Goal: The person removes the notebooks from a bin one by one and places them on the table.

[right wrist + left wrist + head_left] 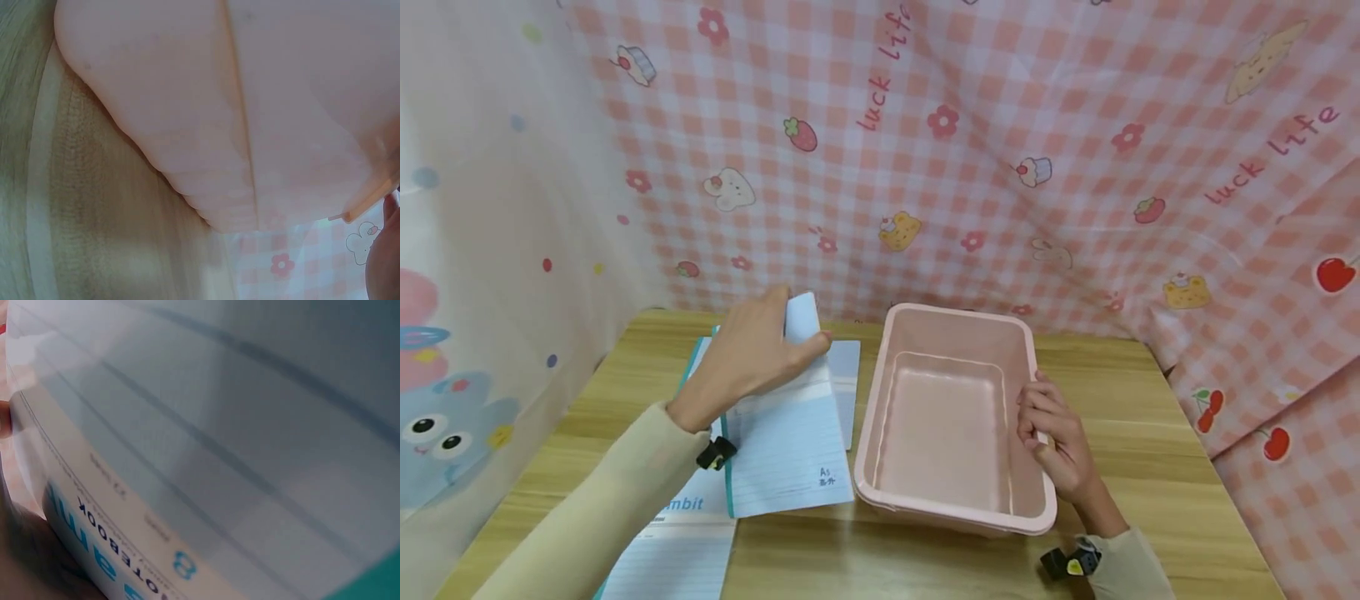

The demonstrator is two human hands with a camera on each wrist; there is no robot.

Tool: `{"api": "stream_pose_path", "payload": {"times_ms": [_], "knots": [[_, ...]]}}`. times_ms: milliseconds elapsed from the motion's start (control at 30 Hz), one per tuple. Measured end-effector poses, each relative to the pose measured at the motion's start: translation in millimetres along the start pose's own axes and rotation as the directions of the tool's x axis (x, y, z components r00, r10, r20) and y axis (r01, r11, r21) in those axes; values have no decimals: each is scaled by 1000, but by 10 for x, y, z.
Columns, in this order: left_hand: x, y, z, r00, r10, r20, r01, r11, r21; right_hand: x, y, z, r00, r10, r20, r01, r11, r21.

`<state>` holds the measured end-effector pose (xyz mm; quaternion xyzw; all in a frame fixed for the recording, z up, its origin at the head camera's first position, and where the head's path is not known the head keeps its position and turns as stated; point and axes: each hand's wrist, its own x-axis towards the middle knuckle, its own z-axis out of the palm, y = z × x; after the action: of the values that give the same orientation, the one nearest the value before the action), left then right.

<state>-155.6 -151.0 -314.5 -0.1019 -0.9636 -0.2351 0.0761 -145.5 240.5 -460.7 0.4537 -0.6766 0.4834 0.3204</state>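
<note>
My left hand (745, 354) grips a light-blue notebook (790, 458) with a teal spine by its far end, thumb on the side towards me. The notebook is tilted, with handwriting near its lower corner. Its printed cover (187, 456) fills the left wrist view. Beneath it to the left lies another blue notebook (670, 558), partly covered by the arm. A further pale-blue notebook (847, 367) shows behind the held one. On the right, my right hand (1060, 442) grips the side rim of a pink plastic bin (955, 522). Nothing is visible inside the bin.
Everything rests on a wood-grain table (1120, 483). A pink checked cloth (850, 183) hangs along its back edge and right side. To the left hangs a white curtain (490, 200) with cartoon prints. The bin stands just right of the notebooks.
</note>
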Motion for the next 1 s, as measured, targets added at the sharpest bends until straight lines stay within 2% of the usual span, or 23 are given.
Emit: {"api": "stream_pose_path", "payload": {"times_ms": [233, 367, 467, 567, 700, 833, 1000], "knots": [[-186, -180, 358, 996, 14, 85, -17, 999, 41, -33, 5, 4, 1000, 12, 2, -12, 1000, -4], [-260, -193, 616, 995, 45, 93, -52, 996, 72, -18, 22, 5, 1000, 19, 6, -19, 1000, 2], [-307, -180, 829, 988, 83, 130, -94, 992, 84, -11, 27, -2, 1000, 11, 2, -11, 1000, 10], [-375, -199, 1019, 983, 83, 165, -97, 992, 79, -11, 22, 1, 1000, 3, 0, -3, 1000, 16], [-463, -293, 1228, 979, 71, 191, -96, 987, 125, -8, 10, 16, 1000, 4, 2, -4, 1000, 18], [-530, -360, 1405, 966, 80, 245, -126, 975, 182, -8, 9, 18, 1000, 6, 2, -6, 1000, 19], [-602, -359, 1576, 949, 54, 311, -119, 974, 194, -14, 27, 4, 1000, 14, -3, -14, 1000, 20]]}}
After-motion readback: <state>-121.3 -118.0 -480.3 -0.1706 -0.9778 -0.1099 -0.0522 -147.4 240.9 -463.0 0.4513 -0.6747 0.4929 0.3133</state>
